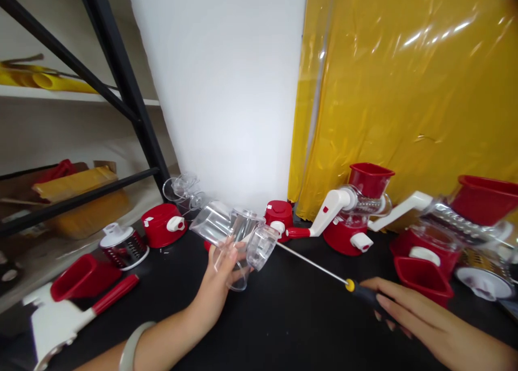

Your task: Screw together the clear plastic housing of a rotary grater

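My left hand (226, 263) is closed around a clear plastic grater body (245, 228), held tilted above the black table. In my right hand (408, 306) is a screwdriver (315, 263) with a black and yellow handle. Its long shaft points left, and the tip meets the round end of the clear body or passes behind it; I cannot tell which. Just behind the clear body sits a red base (279, 214) with a white knob. Another red base (163, 225) stands to the left, near a drum grater (123, 247).
Two assembled rotary graters (356, 214) (453, 225) stand at the right, beside a red hopper (423, 276) and a gold drum (483, 276). At the left lie a red hopper (83, 276) and a white crank with red handle (115, 295). A black shelf frame (129, 85) rises behind.
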The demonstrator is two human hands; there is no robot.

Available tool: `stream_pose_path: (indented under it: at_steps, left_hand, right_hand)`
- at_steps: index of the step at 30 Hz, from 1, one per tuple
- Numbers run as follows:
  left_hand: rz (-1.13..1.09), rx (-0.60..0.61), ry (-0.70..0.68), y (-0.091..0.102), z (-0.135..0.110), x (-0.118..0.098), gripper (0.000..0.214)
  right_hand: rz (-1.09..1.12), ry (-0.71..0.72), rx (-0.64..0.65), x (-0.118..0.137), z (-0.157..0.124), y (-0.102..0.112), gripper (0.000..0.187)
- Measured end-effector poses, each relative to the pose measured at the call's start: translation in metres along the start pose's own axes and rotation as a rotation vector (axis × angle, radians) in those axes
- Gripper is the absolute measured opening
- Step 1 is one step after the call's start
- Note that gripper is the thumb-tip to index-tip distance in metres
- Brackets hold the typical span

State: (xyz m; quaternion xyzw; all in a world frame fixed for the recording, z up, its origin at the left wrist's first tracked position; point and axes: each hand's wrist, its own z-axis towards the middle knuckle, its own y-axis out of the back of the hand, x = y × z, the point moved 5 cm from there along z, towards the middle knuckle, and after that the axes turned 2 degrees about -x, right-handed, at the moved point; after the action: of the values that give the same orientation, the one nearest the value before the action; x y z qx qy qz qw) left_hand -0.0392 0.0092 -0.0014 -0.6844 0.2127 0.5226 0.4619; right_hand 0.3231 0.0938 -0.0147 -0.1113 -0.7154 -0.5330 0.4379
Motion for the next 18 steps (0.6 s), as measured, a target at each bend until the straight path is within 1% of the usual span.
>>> stream_pose_path:
  at_steps: [3, 6, 7, 9, 11, 15, 16, 18]
  left_hand:
    - [-0.004, -0.027, 0.012, 0.001, -0.001, 0.003, 0.069]
    - [0.008, -0.047, 0.03, 0.003, -0.001, 0.006, 0.071]
    - [0.012, -0.043, 0.029, 0.003, -0.002, 0.007, 0.071]
    - [0.013, -0.032, 0.021, 0.004, -0.002, 0.007, 0.07]
    - [0.009, -0.023, 0.013, 0.004, -0.003, 0.006, 0.069]
    - [0.008, -0.016, -0.001, 0.004, -0.004, 0.005, 0.067]
    - [0.01, -0.016, -0.008, 0.004, -0.004, 0.005, 0.066]
    - [0.015, -0.022, -0.019, 0.005, -0.003, 0.004, 0.065]
  right_hand:
    - [-0.035, 0.047, -0.009, 0.01, 0.002, 0.003, 0.032]
    - [-0.09, 0.136, -0.026, 0.026, 0.012, -0.001, 0.016]
    - [-0.099, 0.16, -0.044, 0.029, 0.015, -0.002, 0.014]
    - [-0.083, 0.179, -0.071, 0.032, 0.017, -0.004, 0.016]
    - [-0.014, 0.157, -0.046, 0.029, 0.015, -0.006, 0.021]
    - [0.14, 0.021, 0.174, 0.019, 0.006, -0.015, 0.04]
    - [0.147, -0.007, 0.187, 0.017, 0.004, -0.015, 0.042]
    - [0.111, -0.02, 0.119, 0.017, 0.004, -0.012, 0.042]
